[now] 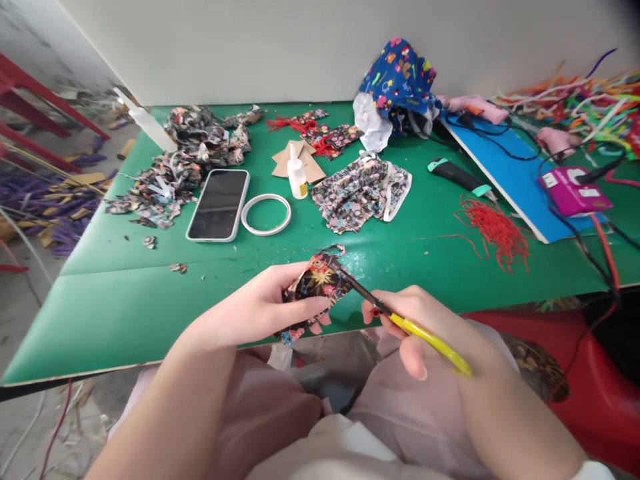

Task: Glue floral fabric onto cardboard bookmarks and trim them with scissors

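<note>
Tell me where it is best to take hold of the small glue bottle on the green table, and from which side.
Grip the glue bottle around its white body, below the thin nozzle, probably coming from above and the near side. It stands upright on cardboard pieces, with the white ring in front and floral fabric to its right.

Single head cam, worn by seated person, looks fwd + down. Hands close, low in frame; green table [125, 300] just beyond, wall [300, 47] at far edge. No 2nd view.
</note>
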Available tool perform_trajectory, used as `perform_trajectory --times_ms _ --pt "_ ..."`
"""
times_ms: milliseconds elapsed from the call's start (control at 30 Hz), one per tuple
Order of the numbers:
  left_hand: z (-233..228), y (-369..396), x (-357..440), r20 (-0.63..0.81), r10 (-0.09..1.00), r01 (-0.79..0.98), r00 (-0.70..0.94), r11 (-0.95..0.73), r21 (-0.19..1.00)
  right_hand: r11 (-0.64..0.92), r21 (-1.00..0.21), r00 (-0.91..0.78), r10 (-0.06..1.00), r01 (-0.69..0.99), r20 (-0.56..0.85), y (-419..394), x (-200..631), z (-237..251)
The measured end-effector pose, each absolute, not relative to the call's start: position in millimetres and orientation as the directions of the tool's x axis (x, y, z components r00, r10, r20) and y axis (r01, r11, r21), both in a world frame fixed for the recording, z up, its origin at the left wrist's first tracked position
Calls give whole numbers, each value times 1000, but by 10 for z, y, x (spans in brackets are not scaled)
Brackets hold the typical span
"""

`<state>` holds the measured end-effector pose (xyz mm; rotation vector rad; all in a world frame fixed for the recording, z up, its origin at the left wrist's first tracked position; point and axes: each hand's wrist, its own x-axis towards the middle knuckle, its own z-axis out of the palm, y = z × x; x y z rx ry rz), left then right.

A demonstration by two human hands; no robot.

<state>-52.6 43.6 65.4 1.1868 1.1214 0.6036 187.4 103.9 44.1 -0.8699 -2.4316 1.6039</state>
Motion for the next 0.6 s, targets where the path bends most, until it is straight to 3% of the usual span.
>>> perform_trajectory --times_ms 600 --pt "649 443 -513 -366 849 170 380 324 931 334 -856 -844 500 394 -193 1030 1858 445"
